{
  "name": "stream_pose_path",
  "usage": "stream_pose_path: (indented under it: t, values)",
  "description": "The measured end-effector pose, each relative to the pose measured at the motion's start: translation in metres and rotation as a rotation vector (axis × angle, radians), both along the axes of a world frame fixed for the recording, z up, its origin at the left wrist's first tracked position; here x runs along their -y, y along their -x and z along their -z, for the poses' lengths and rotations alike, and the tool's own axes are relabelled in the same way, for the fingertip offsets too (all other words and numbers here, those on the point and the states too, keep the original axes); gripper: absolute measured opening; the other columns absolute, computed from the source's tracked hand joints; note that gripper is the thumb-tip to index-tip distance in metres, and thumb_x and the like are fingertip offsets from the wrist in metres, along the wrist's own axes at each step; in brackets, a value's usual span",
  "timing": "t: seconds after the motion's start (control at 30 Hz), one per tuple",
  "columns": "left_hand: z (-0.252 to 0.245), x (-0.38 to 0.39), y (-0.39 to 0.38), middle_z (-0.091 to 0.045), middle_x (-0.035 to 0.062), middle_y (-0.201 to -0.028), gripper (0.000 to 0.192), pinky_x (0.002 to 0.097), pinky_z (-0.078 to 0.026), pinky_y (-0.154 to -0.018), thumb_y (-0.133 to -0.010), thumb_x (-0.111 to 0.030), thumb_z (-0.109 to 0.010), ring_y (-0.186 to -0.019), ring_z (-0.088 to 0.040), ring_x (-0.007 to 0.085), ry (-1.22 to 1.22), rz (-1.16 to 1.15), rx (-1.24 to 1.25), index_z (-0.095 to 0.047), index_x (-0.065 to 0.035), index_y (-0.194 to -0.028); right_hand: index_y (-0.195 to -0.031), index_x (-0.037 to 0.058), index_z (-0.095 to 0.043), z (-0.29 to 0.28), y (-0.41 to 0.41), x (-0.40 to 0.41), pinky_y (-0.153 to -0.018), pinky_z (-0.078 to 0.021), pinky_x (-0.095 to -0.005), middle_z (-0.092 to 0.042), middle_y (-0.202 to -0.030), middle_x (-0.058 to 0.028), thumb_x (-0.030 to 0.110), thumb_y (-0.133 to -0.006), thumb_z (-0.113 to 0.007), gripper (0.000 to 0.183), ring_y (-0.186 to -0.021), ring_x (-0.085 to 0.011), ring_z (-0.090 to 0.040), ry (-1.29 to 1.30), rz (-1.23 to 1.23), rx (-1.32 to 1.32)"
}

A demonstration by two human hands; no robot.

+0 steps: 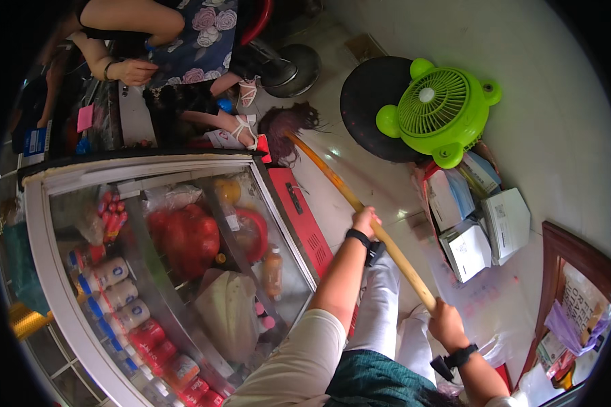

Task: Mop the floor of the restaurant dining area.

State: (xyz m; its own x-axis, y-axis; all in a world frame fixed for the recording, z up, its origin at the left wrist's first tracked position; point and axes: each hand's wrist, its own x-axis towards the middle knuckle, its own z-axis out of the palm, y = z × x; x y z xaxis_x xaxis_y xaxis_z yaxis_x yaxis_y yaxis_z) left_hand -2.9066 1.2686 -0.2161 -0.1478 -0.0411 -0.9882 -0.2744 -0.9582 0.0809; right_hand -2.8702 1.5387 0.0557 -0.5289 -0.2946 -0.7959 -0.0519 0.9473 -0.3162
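Note:
A mop with a wooden handle [336, 180] runs slantwise across the tiled floor in front of me. My left hand [366, 222] is closed around the middle of the handle. Lower down, near the handle's end, my right hand [445, 321] grips it too. Dark, stringy strands form the mop head [287, 129], which lies on the floor beside another person's sandalled foot [244, 131]. Both my wrists wear black bands. The handle passes between the glass-topped display fridge and the boxes on the floor.
The display fridge [38, 203] holding bottles and cans stands at the left. A seated person [135, 71] is at the upper left, near a round stool base [290, 71]. A green fan [433, 109] rests by a black round thing [366, 107], above several boxes [506, 224]. A wooden-framed cabinet [545, 264] is at right.

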Motion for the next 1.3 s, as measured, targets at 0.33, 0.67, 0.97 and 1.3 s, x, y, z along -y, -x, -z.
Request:
stream_pose_path:
  t: [0.33,0.67,0.97,1.3]
  values:
    - [-0.021,0.173,0.012,-0.052,0.0111,-0.070,0.009,0.0371,-0.056,-0.060,-0.079,-0.003,-0.055,-0.058,-0.056,0.0223,0.218,0.747,0.084,-0.048,0.0008,-0.084,-0.058,0.0162,-0.035,0.036,0.000,0.110,-0.042,-0.0253,-0.0215,-0.029,-0.050,0.0087,0.012,-0.083,-0.053,0.031,-0.040,-0.0052,-0.028,0.342,1.156,2.032]
    - [-0.100,-0.027,-0.067,-0.050,0.0092,-0.065,0.009,0.0377,-0.053,-0.055,-0.080,-0.006,-0.049,-0.055,-0.057,0.0226,0.063,0.515,-0.155,-0.044,-0.0008,-0.085,-0.079,0.0142,-0.036,-0.099,-0.054,-0.043,-0.038,-0.0215,-0.0187,-0.029,-0.053,0.0087,0.006,-0.083,-0.053,0.020,-0.039,-0.0027,-0.028,0.166,1.313,1.775]
    - [-0.159,-0.270,-0.180,-0.050,0.0083,-0.063,0.009,0.0374,-0.054,-0.049,-0.080,-0.006,-0.049,-0.052,-0.058,0.0227,-0.096,0.453,-0.219,-0.043,-0.0008,-0.083,-0.078,0.0086,-0.046,-0.214,-0.176,-0.235,-0.043,-0.0325,-0.0175,-0.043,-0.063,0.0039,0.001,-0.077,-0.061,0.017,-0.050,-0.0056,-0.042,-0.055,1.185,0.988]
    - [-0.188,-0.422,-0.272,-0.046,0.0070,-0.057,0.010,0.0363,-0.047,-0.047,-0.070,-0.008,-0.053,-0.048,-0.049,0.0207,-0.459,0.192,-0.120,-0.044,-0.0074,-0.065,-0.096,-0.0025,-0.061,-0.293,-0.242,-0.281,-0.070,-0.0486,-0.0331,-0.065,-0.082,-0.0134,0.011,-0.066,-0.072,0.035,-0.078,-0.0233,-0.063,-0.101,0.329,0.180]
